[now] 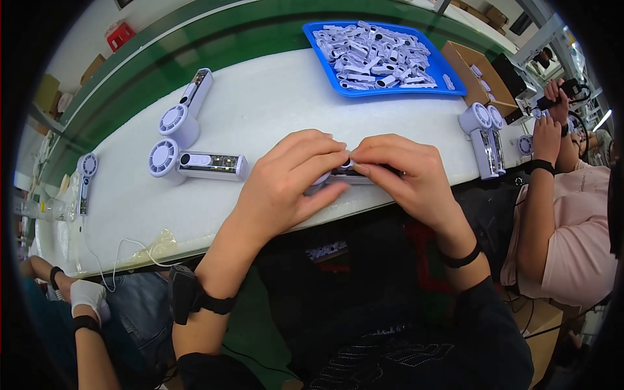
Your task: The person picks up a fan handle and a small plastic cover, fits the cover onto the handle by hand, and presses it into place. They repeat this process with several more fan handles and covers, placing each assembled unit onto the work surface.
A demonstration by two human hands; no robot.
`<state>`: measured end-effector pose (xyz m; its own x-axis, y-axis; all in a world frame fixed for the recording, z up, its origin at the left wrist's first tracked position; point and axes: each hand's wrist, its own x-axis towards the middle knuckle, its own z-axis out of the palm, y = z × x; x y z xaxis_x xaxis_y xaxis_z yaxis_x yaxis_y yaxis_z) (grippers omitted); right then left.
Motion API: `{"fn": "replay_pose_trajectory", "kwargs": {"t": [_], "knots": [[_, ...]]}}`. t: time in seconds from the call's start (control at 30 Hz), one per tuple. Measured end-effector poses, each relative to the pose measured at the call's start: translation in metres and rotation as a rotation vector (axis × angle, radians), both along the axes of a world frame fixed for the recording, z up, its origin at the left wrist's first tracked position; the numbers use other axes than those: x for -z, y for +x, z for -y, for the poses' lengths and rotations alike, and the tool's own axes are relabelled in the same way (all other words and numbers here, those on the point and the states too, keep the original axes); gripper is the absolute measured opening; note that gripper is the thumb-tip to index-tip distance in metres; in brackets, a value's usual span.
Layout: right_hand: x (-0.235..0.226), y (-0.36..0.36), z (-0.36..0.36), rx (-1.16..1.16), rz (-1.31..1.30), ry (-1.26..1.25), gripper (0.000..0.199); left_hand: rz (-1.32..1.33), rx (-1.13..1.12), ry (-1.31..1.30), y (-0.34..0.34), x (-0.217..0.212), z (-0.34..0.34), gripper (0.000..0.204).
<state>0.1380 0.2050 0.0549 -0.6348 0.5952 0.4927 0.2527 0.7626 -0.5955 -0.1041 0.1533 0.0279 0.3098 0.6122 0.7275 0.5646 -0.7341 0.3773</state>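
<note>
A lavender handheld fan (354, 179) lies on the table's near edge between my hands, mostly hidden beneath them. My left hand (286, 179) is closed around its head end, with the fingers over the top and the thumb on the near side. Over the dark oval at the upper handle, my right hand (409, 172) pinches thumb and fingertips together. Whatever is in that pinch is too small or covered to tell. Left of my hands lies another fan (211, 164) with its circuit board exposed. Behind it a further open-handled fan (179, 125) points away.
A blue tray (354, 93) piled with lavender casing parts stands at the back, beside a cardboard box (465, 65). Two fans (484, 146) lie at the right, near a co-worker's arm (546, 146). At far left lies a fan (84, 182) near a white cable (120, 250) and a gloved hand (88, 296).
</note>
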Motion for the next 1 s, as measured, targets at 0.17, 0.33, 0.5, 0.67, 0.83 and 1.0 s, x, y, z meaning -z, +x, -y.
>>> {"fn": "replay_pose_trajectory", "kwargs": {"t": [0.17, 0.33, 0.5, 0.67, 0.83, 1.0], "knots": [[0.001, 0.004, 0.013, 0.080, -0.018, -0.004, 0.027, -0.033, 0.007, 0.028, 0.004, 0.001, 0.000, 0.040], [0.012, 0.003, 0.015, 0.077, 0.004, 0.080, 0.029, -0.076, -0.005, 0.035, 0.002, 0.004, -0.001, 0.038], [0.004, -0.003, 0.007, 0.083, -0.052, -0.085, 0.026, -0.072, -0.030, 0.020, -0.002, -0.001, -0.006, 0.048], [0.000, 0.004, -0.014, -0.054, -0.073, -0.388, 0.018, -0.005, -0.125, -0.071, 0.004, 0.010, -0.010, 0.075], [0.025, -0.032, -0.016, -0.125, -0.284, -0.194, 0.014, 0.147, -0.222, -0.150, -0.026, 0.048, 0.001, 0.054], [0.027, -0.017, -0.023, -0.047, -0.172, 0.173, 0.017, -0.045, -0.185, -0.067, 0.012, 0.006, 0.005, 0.050]]}}
